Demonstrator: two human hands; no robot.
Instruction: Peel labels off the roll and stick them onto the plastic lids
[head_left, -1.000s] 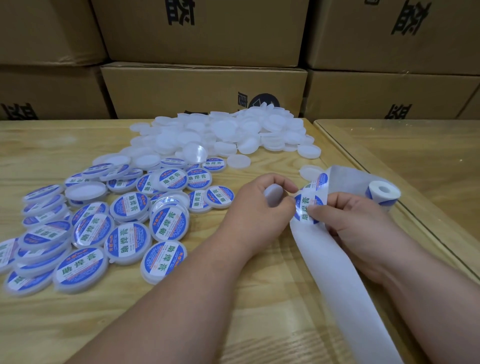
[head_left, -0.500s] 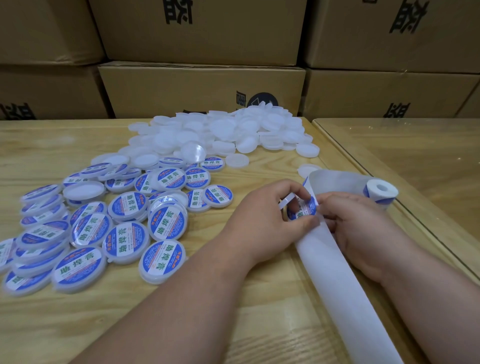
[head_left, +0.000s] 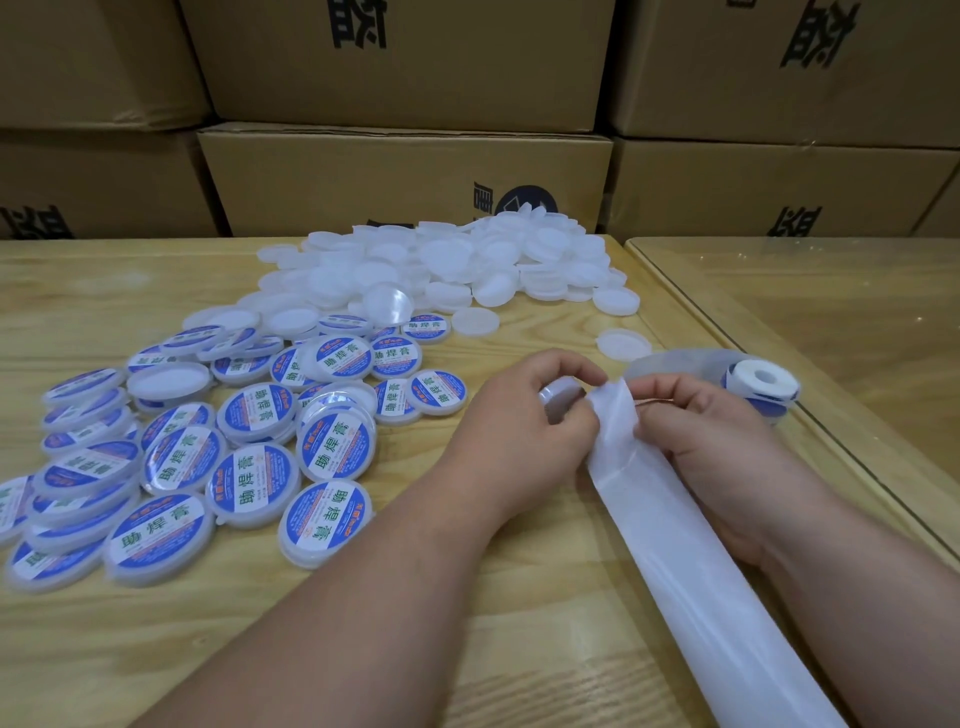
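Labelled lids (head_left: 249, 467): on my far left, a spread of round plastic lids already bearing blue and white labels, lying overlapped on the wooden table (head_left: 156, 649).
Plain lids (head_left: 467, 265): further back and toward the middle, a heap of bare white lids against the cardboard boxes (head_left: 405, 171) stacked behind the table.
Stray lid (head_left: 623, 344): one bare lid lies alone, between the heap and my hands.
My left hand (head_left: 524, 431): fingers curled round a plastic lid (head_left: 558, 397), of which only a pale edge shows between thumb and forefinger; I cannot tell whether a label is on it.
Backing strip (head_left: 691, 561): the white, spent liner runs from between my hands down toward the lower right edge, lying across my right wrist.
My right hand (head_left: 711, 441): fingers bent, pinching the upper end of the backing strip just beside my left thumb.
Label roll (head_left: 763, 382): to the right of my hands, lying on its side near the table's edge, the strip leading from it to my fingers.
Second table (head_left: 831, 312): glossy, adjoining on the right.
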